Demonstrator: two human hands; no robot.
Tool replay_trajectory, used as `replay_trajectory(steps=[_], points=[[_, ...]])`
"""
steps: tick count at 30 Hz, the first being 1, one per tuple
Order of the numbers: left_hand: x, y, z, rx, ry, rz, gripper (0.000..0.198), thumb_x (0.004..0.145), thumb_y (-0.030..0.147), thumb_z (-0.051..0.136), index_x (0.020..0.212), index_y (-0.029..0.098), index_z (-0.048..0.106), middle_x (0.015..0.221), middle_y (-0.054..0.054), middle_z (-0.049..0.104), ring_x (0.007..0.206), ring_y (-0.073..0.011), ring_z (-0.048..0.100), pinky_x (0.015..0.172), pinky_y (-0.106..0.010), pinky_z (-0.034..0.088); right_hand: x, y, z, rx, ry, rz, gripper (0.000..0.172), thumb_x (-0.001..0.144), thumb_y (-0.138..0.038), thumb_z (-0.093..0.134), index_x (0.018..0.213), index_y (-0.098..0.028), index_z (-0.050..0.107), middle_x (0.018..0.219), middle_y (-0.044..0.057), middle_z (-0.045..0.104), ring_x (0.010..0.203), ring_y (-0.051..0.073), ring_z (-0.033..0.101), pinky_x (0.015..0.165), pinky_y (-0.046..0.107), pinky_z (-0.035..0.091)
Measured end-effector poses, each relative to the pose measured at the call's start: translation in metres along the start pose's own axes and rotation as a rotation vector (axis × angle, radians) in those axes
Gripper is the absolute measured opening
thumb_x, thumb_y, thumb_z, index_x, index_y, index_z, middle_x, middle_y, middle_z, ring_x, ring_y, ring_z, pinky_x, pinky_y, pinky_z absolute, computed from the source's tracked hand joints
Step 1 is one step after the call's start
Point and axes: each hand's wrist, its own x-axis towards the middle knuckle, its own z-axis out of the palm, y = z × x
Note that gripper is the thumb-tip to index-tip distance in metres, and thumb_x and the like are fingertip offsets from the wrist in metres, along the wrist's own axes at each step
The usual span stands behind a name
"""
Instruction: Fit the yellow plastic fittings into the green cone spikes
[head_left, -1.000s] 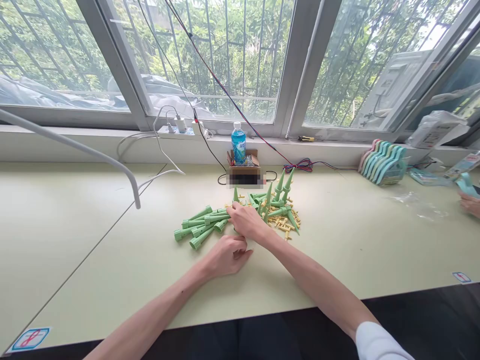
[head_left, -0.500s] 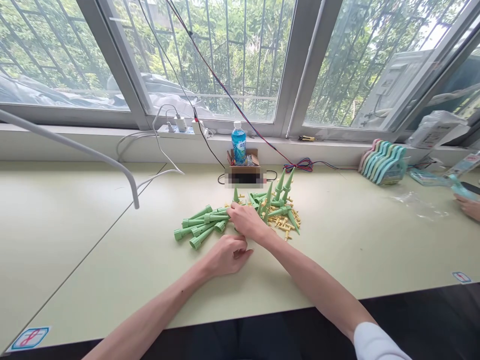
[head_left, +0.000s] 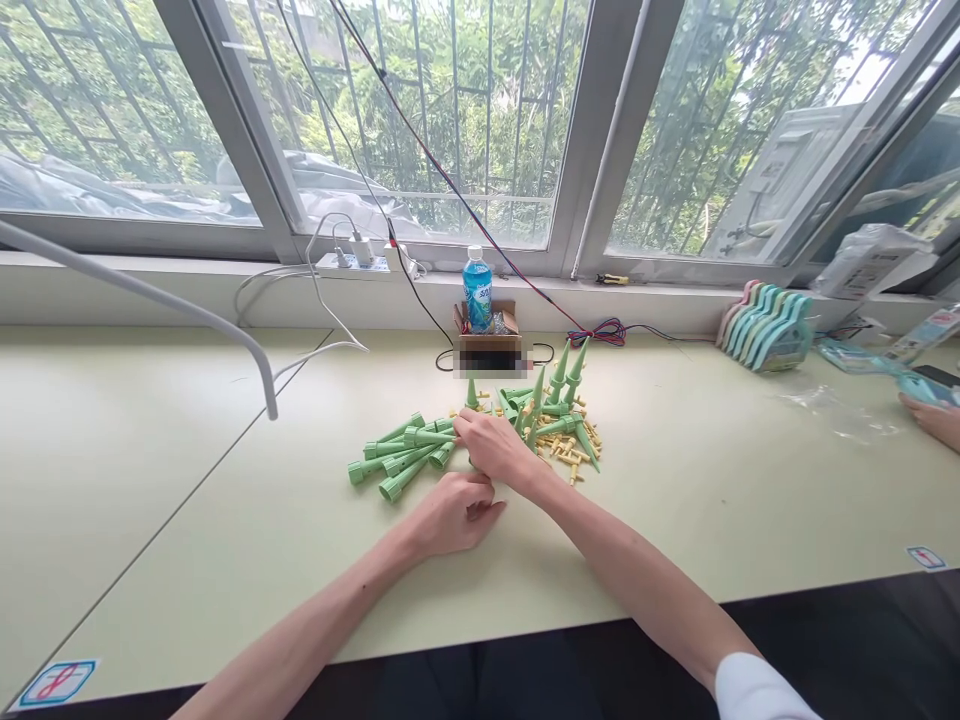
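Observation:
My right hand (head_left: 491,443) reaches over the pile with its fingers closed at the narrow end of a green plastic watering spike (head_left: 426,437). That spike lies on top of several others, wide capped ends toward the left. Just below, my left hand (head_left: 459,512) rests on the table with its fingers curled in; whatever they may hold is hidden. Beyond my right hand, several green spikes (head_left: 574,375) stand point up. Small yellow plastic valve pieces (head_left: 571,458) are scattered around them, to the right of my right hand.
A blue bottle (head_left: 478,292) stands in a small cardboard box (head_left: 510,322) against the sill. Bundled cable (head_left: 600,332) lies behind the pile. Pastel hangers (head_left: 769,330) and clear plastic film (head_left: 844,415) are at right, near another person's hand (head_left: 930,418). A white tube (head_left: 240,330) arches in from the left.
The spike at my right fingertips has shifted slightly left. Both my hands stay nearly in place. The other person's hand at the right edge has moved a little left.

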Motion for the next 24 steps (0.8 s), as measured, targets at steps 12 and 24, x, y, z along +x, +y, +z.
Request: replay_trajectory(steps=[12,24], points=[[0.003,-0.001,-0.007,-0.291,0.05,-0.183,0.029,0.091,0.02,0.049,0.062,0.016,0.049,0.053,0.004,0.039,0.05,-0.0082,0.028,0.047,-0.024,0.022,-0.048,-0.007,-0.008,0.335,0.348,-0.05,0.022,0.106,-0.023,0.038,0.096,-0.018,0.056,0.097,0.004,0.061,0.07,0.012,0.053,0.062,0.023,0.037],[-0.001,-0.009,-0.028,-0.969,0.264,-0.56,0.045,0.094,0.046,0.048,0.071,0.013,0.067,0.056,-0.002,0.059,0.038,-0.0095,0.044,0.039,-0.024,0.034,-0.059,0.0,0.013,0.339,0.467,-0.141,0.03,0.108,-0.026,0.025,0.099,-0.019,0.052,0.092,0.008,0.064,0.072,0.014,0.057,0.061,0.023,0.043]])
